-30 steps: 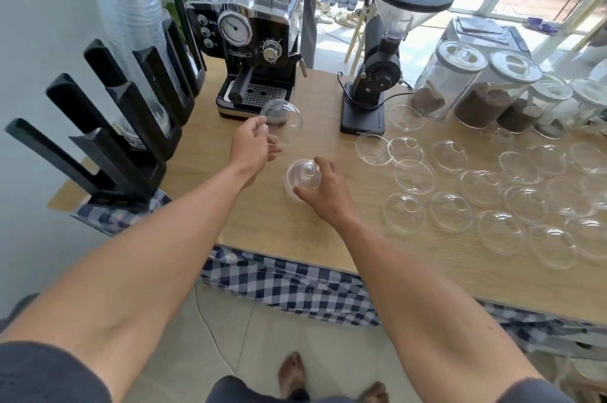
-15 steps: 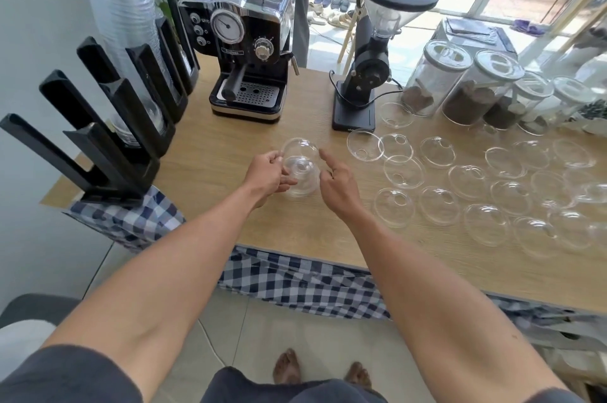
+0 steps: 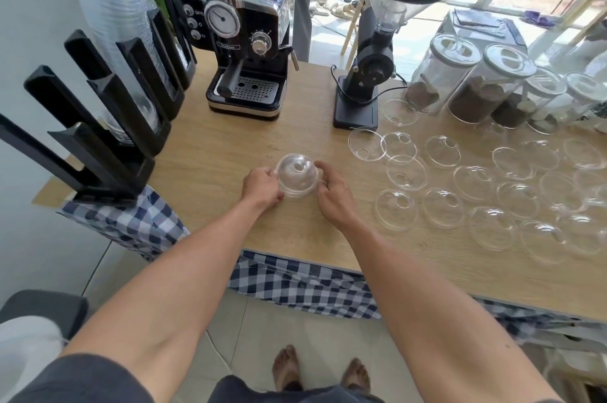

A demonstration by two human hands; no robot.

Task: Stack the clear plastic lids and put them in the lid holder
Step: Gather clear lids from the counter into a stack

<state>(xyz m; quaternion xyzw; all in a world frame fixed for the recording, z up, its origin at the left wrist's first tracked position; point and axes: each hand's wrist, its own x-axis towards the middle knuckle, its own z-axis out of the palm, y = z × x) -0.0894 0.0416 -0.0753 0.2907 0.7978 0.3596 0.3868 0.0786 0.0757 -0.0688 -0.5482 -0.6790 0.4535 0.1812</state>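
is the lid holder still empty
No, a tall stack of clear lids already stands in the black lid holder at the table's left end.

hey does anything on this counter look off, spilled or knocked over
Nothing spilled or broken. The loose dome lids lie scattered beside the jars, some dome up, some flipped. Both hands, left hand and right hand, hold the nested lids upright. The lid holder leans by design.
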